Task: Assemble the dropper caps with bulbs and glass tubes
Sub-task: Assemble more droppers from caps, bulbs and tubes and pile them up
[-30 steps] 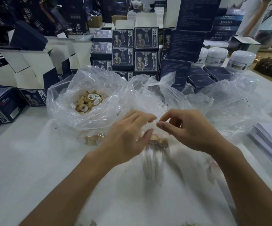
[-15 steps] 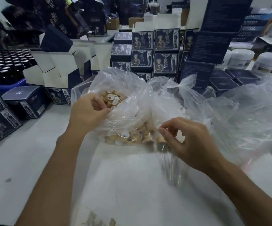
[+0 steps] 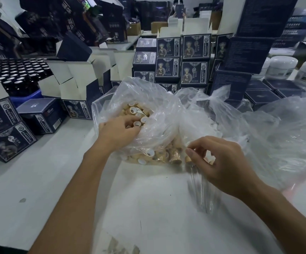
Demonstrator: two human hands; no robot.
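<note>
Head view, looking down over both forearms. The left hand is inside the mouth of the clear plastic bag, fingers curled down into the heap of tan caps; whether they actually grip one, I cannot tell, the fingertips are buried among the caps. More caps press against the bag's lower wall, just ahead of the right hand.

The right hand hovers low over the bench, thumb and forefinger pinching the tan top of an assembled dropper, the other fingers loosely curled behind. The dropper's glass tubes run back toward the person, lying on or just above the bench under the palm; they are blurred, and how many there are is hard to make out.

To the right, a second rumpled plastic bag spreads right up against the right hand's knuckles. To the left, dark printed boxes sit near the bench's far-left part, well apart from the left forearm. Behind the bags, stacked boxes form a wall, with white jars farther right and rows of dark bottles at far left. Bare bench lies between and below the forearms, with a torn-looking patch at the near edge.
</note>
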